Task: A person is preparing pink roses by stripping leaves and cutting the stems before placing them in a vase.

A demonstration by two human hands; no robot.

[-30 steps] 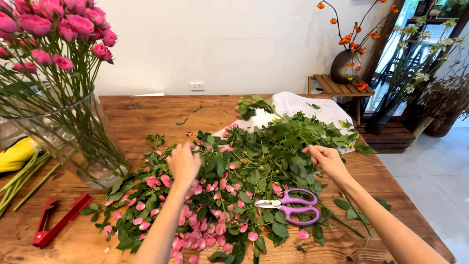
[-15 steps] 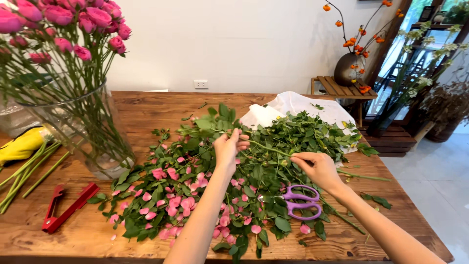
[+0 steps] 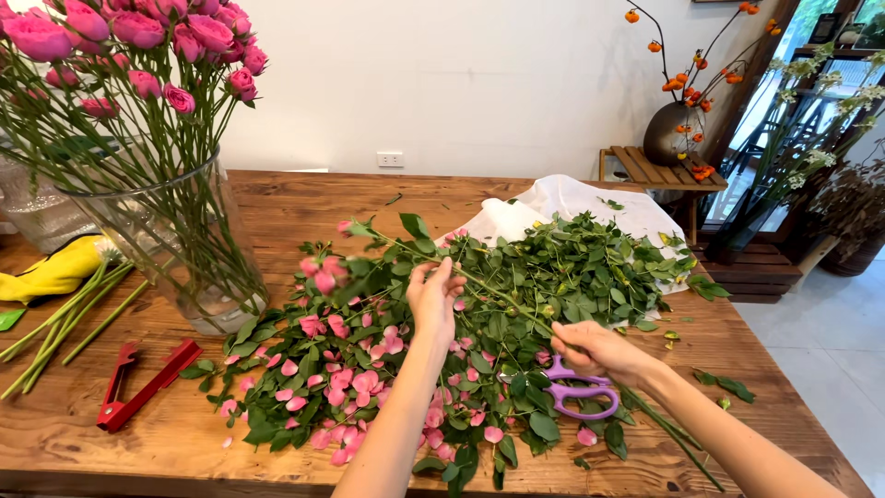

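Note:
A long green rose stem [image 3: 502, 297] with leaves and small pink buds at its tip [image 3: 348, 227] slants across the pile, raised above it. My left hand [image 3: 433, 300] pinches the stem about halfway along. My right hand [image 3: 595, 352] grips its lower end. Purple-handled scissors [image 3: 583, 395] lie on the table just under my right hand. Below both hands spreads a heap of cut leaves [image 3: 572, 267] and loose pink petals [image 3: 355, 378].
A glass vase [image 3: 180, 249] of pink roses stands at the left. Red pruners [image 3: 138, 385] lie near the front left edge, bare stems [image 3: 64, 323] and a yellow glove [image 3: 55, 272] beyond. A white cloth [image 3: 572, 203] lies under the leaves. A wooden table [image 3: 304, 198] carries everything.
My left hand left the petal heap and took the stem, lifting it. My right hand slid toward me along the stem to just above the scissors.

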